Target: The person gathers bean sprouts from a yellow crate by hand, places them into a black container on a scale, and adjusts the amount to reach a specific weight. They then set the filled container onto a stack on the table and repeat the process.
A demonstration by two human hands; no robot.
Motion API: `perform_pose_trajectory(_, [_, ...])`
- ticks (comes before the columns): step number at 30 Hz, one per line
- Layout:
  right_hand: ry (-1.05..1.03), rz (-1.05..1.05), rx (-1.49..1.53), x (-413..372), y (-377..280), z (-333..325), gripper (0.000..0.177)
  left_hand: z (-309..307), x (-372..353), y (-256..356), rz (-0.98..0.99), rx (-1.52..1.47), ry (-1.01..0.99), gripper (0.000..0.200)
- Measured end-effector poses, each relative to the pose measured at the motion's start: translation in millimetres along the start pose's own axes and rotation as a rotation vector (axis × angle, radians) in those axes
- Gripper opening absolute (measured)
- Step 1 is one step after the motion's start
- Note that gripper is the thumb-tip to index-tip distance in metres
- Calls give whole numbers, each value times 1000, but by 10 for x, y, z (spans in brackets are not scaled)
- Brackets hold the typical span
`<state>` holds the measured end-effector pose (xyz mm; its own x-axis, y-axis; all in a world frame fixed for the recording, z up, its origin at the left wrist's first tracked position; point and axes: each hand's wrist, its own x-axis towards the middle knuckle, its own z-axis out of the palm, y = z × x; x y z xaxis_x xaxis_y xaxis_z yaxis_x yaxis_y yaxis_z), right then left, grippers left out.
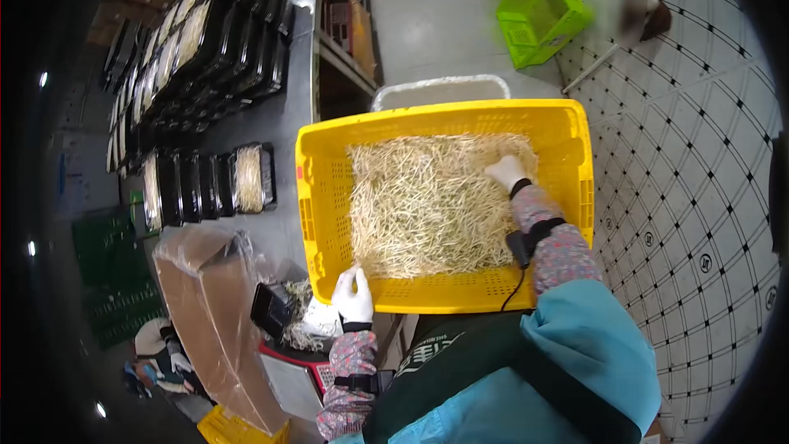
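A large yellow crate (444, 302) stands in front of me, filled with a layer of pale, thin sprout-like strands (431, 205). My right hand (506, 172), in a white glove, reaches into the crate and touches the strands near their upper right corner; its fingertips are hidden among them. At the crate's lower left corner is my left hand (353, 296), also gloved in white, with thumb and fingers pinched together at the edge of the strands. What it holds, if anything, is too small to name.
Stacked black trays (238, 41) fill the table's upper left, with a shorter row (249, 179) below. A cardboard box (209, 304), a tilted black tray (273, 309) and a red scale (292, 378) lie left. A green crate (542, 16) stands beyond. Another person (164, 358) is at lower left.
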<state>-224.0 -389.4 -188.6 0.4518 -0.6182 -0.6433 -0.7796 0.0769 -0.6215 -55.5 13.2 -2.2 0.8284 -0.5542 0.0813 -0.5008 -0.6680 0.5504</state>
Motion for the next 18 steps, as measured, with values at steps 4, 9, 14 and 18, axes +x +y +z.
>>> perform_pose_trajectory(4, [-25, -239, 352, -358, -228, -406, 74, 32, 28, -4, -17, 23, 0, 13])
perform_pose_trajectory(9, [-195, -336, 381, -664, -658, -481, 73, 4, 72, 101, -26, 31, -31, 13])
perform_pose_trajectory(14, [-466, -678, 228, -721, -1182, -109, 82, -8, 71, 134, -17, 6, -53, 14])
perform_pose_trajectory(18, [-390, -851, -25, -1092, -1632, 198, 96, -24, 36, 22, 26, -18, -67, 15])
